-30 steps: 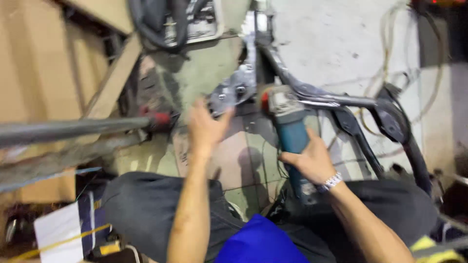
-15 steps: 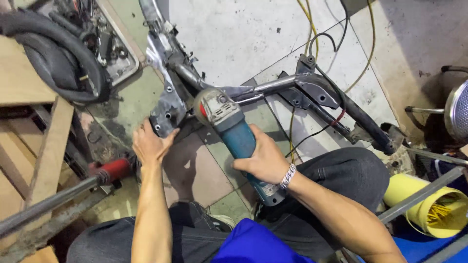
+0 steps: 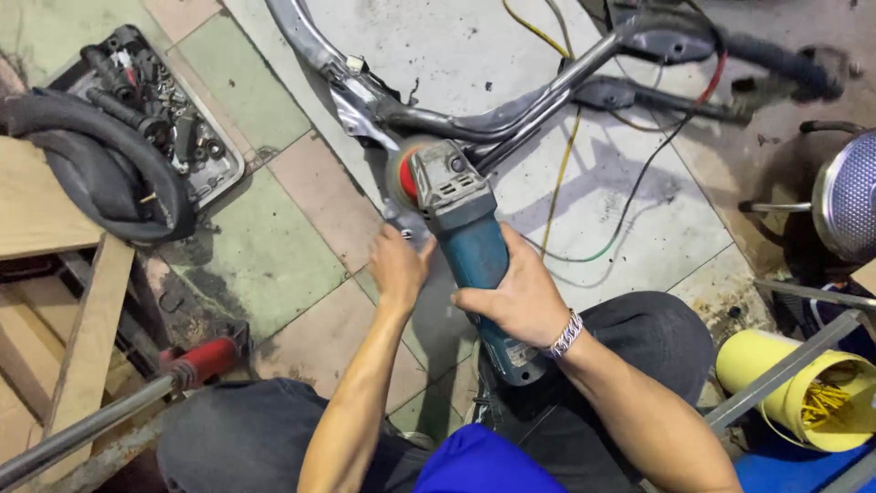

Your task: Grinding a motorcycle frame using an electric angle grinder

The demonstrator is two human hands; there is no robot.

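1. Grinder (image 3: 461,228), blue-bodied with a grey head and red disc guard, lies along the middle of the tiled floor (image 3: 274,246), its disc against the bent metal frame (image 3: 474,123).
2. Far left, we note a tray of dark parts (image 3: 160,123) by the floor's upper left corner, a black rubber tube (image 3: 100,178) draped over it, wooden boards (image 3: 55,274) below.
3. Lower left, a red-handled bar (image 3: 205,361) slants in from the edge.
4. Our left hand (image 3: 400,267) sits just beside the grinder's head, fingers curled at the frame plate; whether it pinches anything we cannot tell.
5. Our right hand (image 3: 511,292) is wrapped firmly round the blue body, thumb over the top, bracelet at the wrist.
6. Compared with half a second back, the left hand has closed in from the frame's left side to the disc, and the view has settled lower; we judge the tool is now lined up on the joint.
7. Right of the frame, yellow and black cables (image 3: 566,173) trail over the tiles.
8. Far right, a perforated metal dish (image 3: 849,196), and a yellow tub of sticks (image 3: 803,402) by the lower right corner.
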